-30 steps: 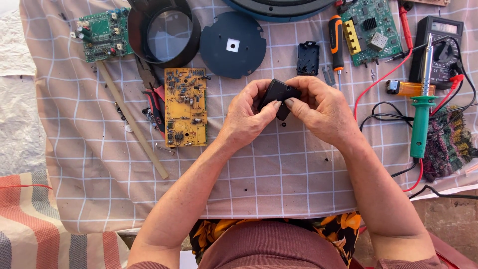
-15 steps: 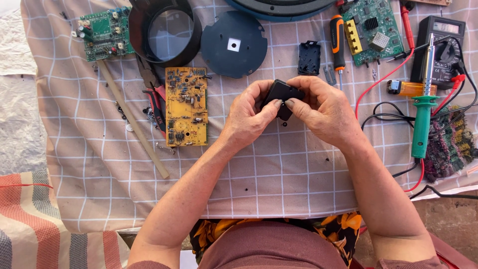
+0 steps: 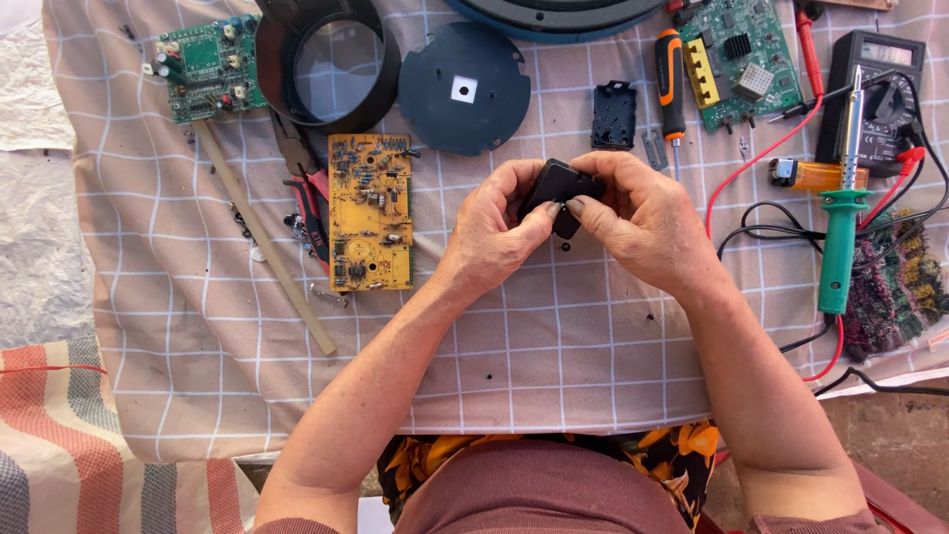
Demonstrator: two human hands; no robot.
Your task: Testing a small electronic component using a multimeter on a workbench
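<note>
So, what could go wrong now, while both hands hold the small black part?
The small black part is pinched only by fingertips of the left hand and right hand, so it may slip. The soldering iron lies close to the right forearm and could burn it if it is hot.

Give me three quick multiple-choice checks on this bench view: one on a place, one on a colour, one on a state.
1. Where does the yellow circuit board lie?
A. Beside the left hand, on its outer side
B. Under the multimeter
C. Beyond the right hand

2. What colour is the soldering iron handle?
A. Blue
B. Green
C. White

3. How is the small black part held?
A. Lying free on the cloth
B. In the right hand alone
C. Pinched between both hands

Answers: 1 A, the board sits on the checked cloth past that hand. 2 B, the grip is plainly green. 3 C, fingers of both hands close on it.
</note>
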